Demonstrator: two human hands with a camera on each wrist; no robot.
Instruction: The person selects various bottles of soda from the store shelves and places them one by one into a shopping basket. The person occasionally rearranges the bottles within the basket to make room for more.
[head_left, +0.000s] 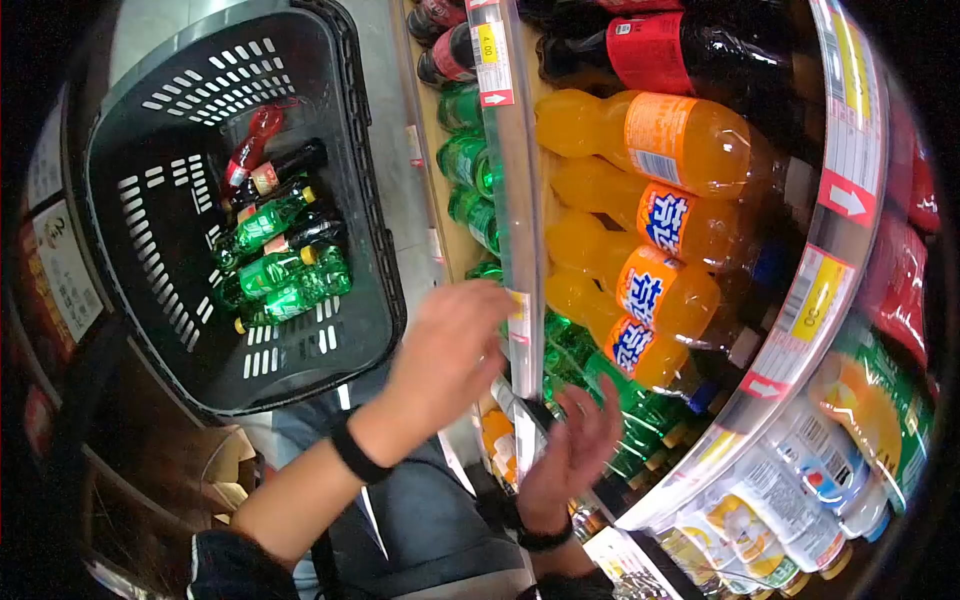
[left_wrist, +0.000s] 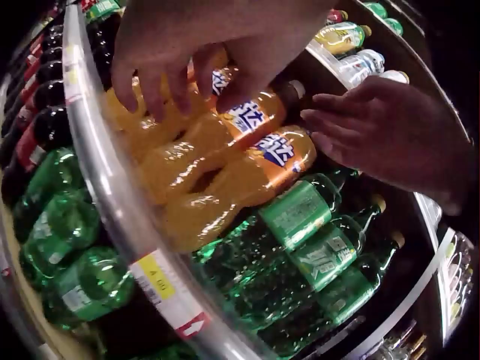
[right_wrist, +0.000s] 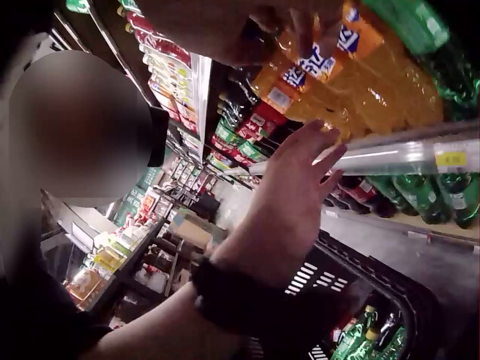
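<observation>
My left hand (head_left: 445, 350), slightly blurred, is beside the shelf's clear front rail (head_left: 525, 240), holding nothing; in the left wrist view its bent fingers (left_wrist: 180, 90) hang in front of the orange soda bottles (left_wrist: 232, 142). Close to the bottles' cap ends is my right hand (left_wrist: 397, 135), empty, with fingers parted; the head view has this right hand (head_left: 575, 455) beside green bottles (head_left: 640, 420). Orange bottles (head_left: 690, 145) with orange-and-blue labels line the shelf in a row. In the right wrist view my left hand (right_wrist: 292, 187) reaches toward the rail (right_wrist: 382, 156), fingers spread.
A dark basket (head_left: 240, 375) to the left holds several green, dark and red bottles. Dark bottles (head_left: 740, 60) adjoin the orange ones. Across another shelf edge (head_left: 800, 310) are white-labelled bottles (head_left: 780, 500). A person with a blurred head (right_wrist: 82, 127) is in the right wrist view.
</observation>
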